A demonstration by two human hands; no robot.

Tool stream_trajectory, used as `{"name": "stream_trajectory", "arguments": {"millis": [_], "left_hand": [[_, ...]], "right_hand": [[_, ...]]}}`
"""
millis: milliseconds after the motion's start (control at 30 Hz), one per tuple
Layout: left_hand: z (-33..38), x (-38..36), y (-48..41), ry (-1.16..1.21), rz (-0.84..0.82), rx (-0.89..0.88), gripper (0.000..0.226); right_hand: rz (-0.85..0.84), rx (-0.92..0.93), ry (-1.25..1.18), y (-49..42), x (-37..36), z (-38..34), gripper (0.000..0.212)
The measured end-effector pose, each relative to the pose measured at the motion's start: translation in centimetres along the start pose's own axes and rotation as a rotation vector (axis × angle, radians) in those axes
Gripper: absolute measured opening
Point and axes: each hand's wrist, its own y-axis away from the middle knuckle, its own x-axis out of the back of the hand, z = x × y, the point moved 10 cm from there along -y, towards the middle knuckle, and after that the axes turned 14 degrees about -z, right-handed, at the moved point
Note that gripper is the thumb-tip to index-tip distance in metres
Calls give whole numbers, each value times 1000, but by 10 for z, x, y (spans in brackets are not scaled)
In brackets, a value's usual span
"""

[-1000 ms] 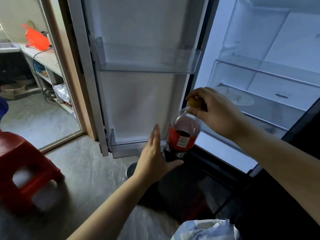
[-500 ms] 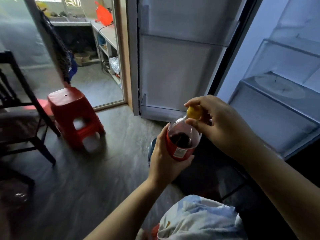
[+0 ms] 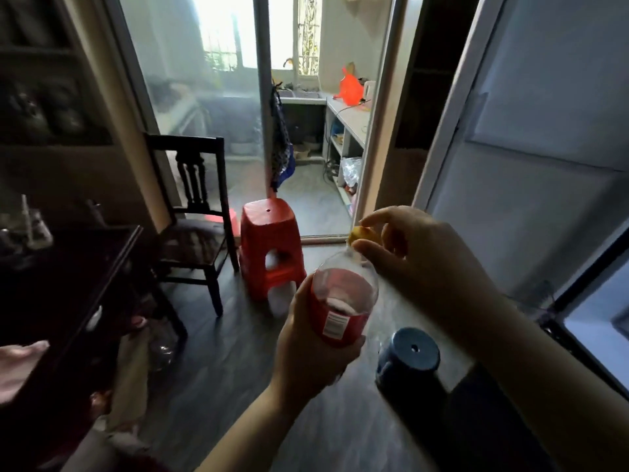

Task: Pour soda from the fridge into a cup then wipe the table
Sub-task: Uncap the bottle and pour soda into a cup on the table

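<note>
L hand (image 3: 306,345) grips soda bottle (image 3: 343,294), R hand (image 3: 429,267) still pinches cap (image 3: 359,235), view swung from fridge (image 3: 544,199) twd table (image 3: 68,274)

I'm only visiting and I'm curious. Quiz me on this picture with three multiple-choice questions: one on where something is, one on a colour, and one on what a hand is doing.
1. The red stool stands:
A. on the floor beside the dark chair
B. on the chair's seat
C. hung on the wall

2. The cap of the bottle is:
A. green
B. yellow
C. white

3. The left hand:
A. hangs empty
B. lies flat on the floor
C. grips the bottle at its red label

Answers:
1 A, the stool's feet are on the floor next to the chair.
2 B, yellow shows where the right hand pinches the cap.
3 C, the left hand's fingers curl round the label.
</note>
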Motion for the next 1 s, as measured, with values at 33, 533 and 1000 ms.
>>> {"name": "stream_trajectory", "arguments": {"millis": [33,533,1000], "left_hand": [[-7,17,-6,-12,22,12,107],[-115,230,-58,-25,260,160,97],[-231,341,-58,-33,495,479,104]], "right_hand": [[2,10,-11,-18,-4,-10,43],[-51,252,-203,-236,-107,-130,25],[-302,561,-283,-383,-231,-212,22]]}}
